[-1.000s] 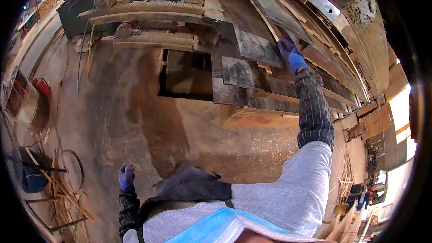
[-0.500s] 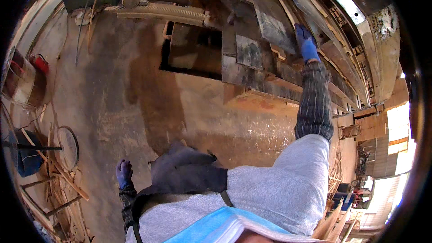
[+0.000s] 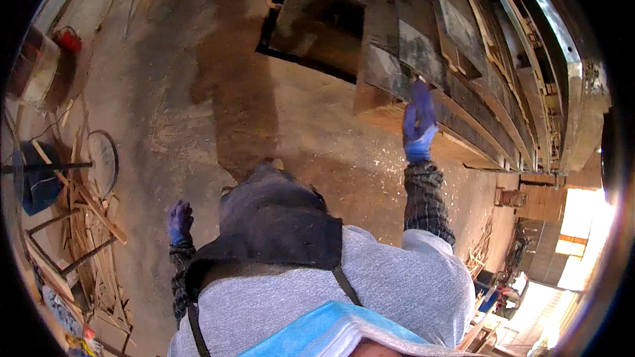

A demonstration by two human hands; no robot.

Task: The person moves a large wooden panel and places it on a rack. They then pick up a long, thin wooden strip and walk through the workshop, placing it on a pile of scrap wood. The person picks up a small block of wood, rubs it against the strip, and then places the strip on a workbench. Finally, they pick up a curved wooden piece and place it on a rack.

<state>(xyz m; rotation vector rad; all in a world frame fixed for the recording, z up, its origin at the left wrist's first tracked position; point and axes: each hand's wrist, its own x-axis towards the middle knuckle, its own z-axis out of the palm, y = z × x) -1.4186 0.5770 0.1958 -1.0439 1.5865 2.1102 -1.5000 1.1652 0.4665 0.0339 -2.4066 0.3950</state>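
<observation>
My right hand [image 3: 419,119], in a blue-purple glove, reaches forward to the near edge of a stack of dark, flat panels [image 3: 420,51]. Its fingers stretch out close together with the thumb apart, and I see nothing held in it. Whether the fingertips touch the panel edge or only hover over it, I cannot tell. On the left, my left hand [image 3: 179,221], gloved the same way, hangs beside my body over the floor. Its fingers are loosely bent and a little apart, with nothing visible in them.
A dark rectangular pit [image 3: 311,26] lies in the floor ahead, left of the panels. Long beams [image 3: 522,73] run along the right. At the left stand a drum [image 3: 46,73] and a dark blue container [image 3: 38,175], near scattered wood strips [image 3: 89,238].
My right hand has come back from farther along the panel stack to its nearer edge, and the arm is less stretched. The view has shifted; my left hand still hangs at my side.
</observation>
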